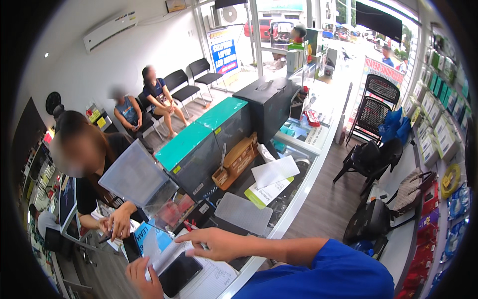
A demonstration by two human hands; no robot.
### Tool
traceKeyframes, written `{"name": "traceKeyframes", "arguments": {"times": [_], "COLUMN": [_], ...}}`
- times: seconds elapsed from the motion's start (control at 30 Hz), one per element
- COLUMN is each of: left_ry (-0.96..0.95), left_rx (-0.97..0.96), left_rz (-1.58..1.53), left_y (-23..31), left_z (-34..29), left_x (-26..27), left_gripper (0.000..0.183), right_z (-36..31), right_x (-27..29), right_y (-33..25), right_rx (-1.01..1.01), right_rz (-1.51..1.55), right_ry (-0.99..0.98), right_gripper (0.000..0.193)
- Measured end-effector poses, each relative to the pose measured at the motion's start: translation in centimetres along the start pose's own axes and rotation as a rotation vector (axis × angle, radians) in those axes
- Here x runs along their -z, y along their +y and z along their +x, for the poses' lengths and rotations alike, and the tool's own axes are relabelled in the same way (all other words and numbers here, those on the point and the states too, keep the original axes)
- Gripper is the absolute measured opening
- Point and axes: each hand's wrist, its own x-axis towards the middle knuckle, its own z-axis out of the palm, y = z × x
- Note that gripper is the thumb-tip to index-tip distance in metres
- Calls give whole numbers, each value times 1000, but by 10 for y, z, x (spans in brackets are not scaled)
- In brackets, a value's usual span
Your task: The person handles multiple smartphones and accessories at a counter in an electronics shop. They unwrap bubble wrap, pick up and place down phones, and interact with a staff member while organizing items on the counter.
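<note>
So the left hand (142,281) is down at the near edge, fingers curled around the side of a dark phone (179,273) that lies flat on a lined paper sheet (214,280) on the desk (294,199). The right hand (214,242) hovers just above the paper with fingers stretched out flat, gripping nothing as far as I can see; something small sits under it but it's hard to make out. Pretty cramped here: a co-worker's hand (119,222) is just to the left, and a clear plastic sheet (134,177) leans right behind the paper. More open room further right, around a frosted mat (243,213) and white papers (275,171). The paper's near corner and the left wrist are cut off by the picture's rim. The blue sleeve (328,274) hides the desk's near-right edge.
</note>
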Motion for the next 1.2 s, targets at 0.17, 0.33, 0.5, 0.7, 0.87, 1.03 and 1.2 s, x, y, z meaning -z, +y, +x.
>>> {"name": "traceKeyframes", "arguments": {"times": [0.17, 0.33, 0.5, 0.7, 0.87, 1.03, 1.2], "left_ry": [-16, -319, -542, -477, -310, -285, -276], "left_rx": [87, 272, 18, 114, 176, 226, 120], "left_rz": [-705, -694, 7, -24, -125, -218, -119], "left_y": [74, 65, 41, 24, 48, 99, 126], "left_z": [-16, -15, -35, -36, -33, 0, 23], "left_x": [27, 36, 5, -4, 2, -16, -66], "left_gripper": [46, 87, 86, 96, 103, 97, 94], "right_z": [-4, -1, -32, -58, -68, -74, -83], "right_x": [18, 45, 84, 70, 66, 65, 62], "right_y": [-48, -47, -6, 18, 32, 23, 24], "right_rx": [223, -41, -613, -528, -414, -366, -422], "right_rz": [-309, -181, -583, -457, -328, -194, 56], "right_ry": [-125, 91, 87, 247, 315, 360, 287], "right_gripper": [38, 47, 60, 60, 53, 46, 43]}}
